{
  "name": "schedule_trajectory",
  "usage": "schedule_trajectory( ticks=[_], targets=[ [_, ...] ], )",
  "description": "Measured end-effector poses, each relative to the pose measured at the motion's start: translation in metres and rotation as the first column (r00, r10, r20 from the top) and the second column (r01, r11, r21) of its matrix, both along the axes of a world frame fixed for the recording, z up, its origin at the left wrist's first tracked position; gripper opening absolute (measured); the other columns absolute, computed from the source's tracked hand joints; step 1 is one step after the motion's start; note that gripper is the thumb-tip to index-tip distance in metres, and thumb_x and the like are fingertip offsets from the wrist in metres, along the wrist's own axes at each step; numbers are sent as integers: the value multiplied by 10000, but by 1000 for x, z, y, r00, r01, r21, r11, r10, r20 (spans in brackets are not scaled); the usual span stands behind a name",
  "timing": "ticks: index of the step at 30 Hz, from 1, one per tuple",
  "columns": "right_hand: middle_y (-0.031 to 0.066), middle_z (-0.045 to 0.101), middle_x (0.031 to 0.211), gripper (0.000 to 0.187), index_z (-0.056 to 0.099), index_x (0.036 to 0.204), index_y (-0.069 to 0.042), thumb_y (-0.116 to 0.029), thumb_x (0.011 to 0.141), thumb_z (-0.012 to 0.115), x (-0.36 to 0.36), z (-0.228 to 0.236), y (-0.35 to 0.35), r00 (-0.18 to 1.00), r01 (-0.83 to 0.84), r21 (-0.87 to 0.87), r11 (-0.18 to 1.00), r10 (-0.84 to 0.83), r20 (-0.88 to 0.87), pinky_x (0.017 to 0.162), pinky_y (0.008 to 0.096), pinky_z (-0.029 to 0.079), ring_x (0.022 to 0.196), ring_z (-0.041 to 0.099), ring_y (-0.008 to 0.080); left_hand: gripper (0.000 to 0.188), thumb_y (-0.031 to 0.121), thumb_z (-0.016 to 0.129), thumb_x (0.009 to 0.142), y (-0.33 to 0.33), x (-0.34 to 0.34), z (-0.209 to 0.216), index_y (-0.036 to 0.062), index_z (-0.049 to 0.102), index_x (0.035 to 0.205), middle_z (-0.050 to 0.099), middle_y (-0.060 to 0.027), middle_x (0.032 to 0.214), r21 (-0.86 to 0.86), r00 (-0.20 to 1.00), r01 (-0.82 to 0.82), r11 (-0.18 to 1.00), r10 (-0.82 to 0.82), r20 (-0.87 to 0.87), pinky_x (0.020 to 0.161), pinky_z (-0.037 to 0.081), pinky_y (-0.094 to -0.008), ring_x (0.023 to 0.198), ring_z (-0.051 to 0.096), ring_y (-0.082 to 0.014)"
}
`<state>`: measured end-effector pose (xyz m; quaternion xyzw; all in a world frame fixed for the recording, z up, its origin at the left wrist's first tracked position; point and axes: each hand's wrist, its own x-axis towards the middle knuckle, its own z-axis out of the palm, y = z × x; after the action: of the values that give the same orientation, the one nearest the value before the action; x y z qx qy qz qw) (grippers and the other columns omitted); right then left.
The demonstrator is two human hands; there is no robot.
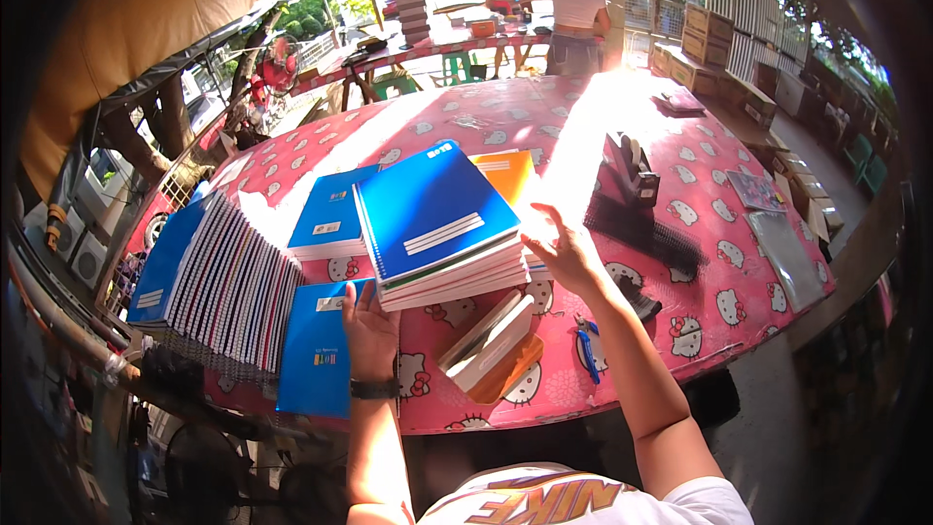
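Note:
A thick stack of notebooks with a blue spiral-edged notebook on top sits before me on the pink table. My left hand is palm up with fingers stretched, by the stack's near left corner and over another blue notebook lying flat. At the stack's right side, my right hand has its fingers spread and curved, the tips close to the edge. Whether they touch it I cannot tell. An orange notebook and a smaller pile of blue notebooks lie behind the stack.
A long leaning row of spiral notebooks stands at left. Blue-handled pliers, a brown-and-white block, black spiral coils and a clear plastic sheet lie around. Two people are at a far table.

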<state>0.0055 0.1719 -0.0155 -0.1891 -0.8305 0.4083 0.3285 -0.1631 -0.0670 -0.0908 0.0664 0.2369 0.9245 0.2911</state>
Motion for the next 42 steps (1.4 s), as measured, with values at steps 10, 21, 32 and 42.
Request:
schedule_trajectory(
  ticks=[10, 21, 32, 42],
  targets=[
    [134, 537, 1095, 550, 545, 1121, -69, -543, 860, 448, -20, -41, 2, 962, -99, 332, 938, 5, 272, 922, 493, 293, 1037, 468, 308, 835, 600, 650, 714, 37, 74, 20, 67, 382, 1298, 420, -97, 1299, -360, 999, 50, 932, -47, 17, 971, 315, -405, 1176, 410, -238],
    [70, 514, 1194, 457, 582, 1089, -103, -477, 830, 538, -2, -50, 17, 968, -154, 499, 853, 28, 250, 962, 474, 300, 1178, 414, 255, 313, 280, 548, 878, 27, -44, -19, 19, 542, 1050, 591, -106, 1041, -180, 989, -122, 976, 105, -101, 797, 494, -374, 947, 578, -223],
    [183, 566, 1111, 456, 465, 1200, -13, -306, 869, 579, -13, -86, 48, 948, 91, -188, 978, -142, -284, 841, 348, 445, 986, 577, 257, 340, 343, 536, 742, 74, -132, 1, 92, 537, 971, 593, -73, 944, -506, 984, -70, 859, -24, -175, 766, 477, -354, 866, 571, -228],
    [120, 521, 1214, 467, 468, 1265, -56, -337, 899, 541, -20, -104, 70, 962, -197, -523, 829, 59, -268, 874, 315, 450, 1075, 531, 212, 239, 290, 595, 791, 115, -219, 5, 69, 636, 873, 622, -105, 1004, -344, 693, -235, 909, -91, -715, 820, 467, -347, 906, 588, -211]
  ],
)
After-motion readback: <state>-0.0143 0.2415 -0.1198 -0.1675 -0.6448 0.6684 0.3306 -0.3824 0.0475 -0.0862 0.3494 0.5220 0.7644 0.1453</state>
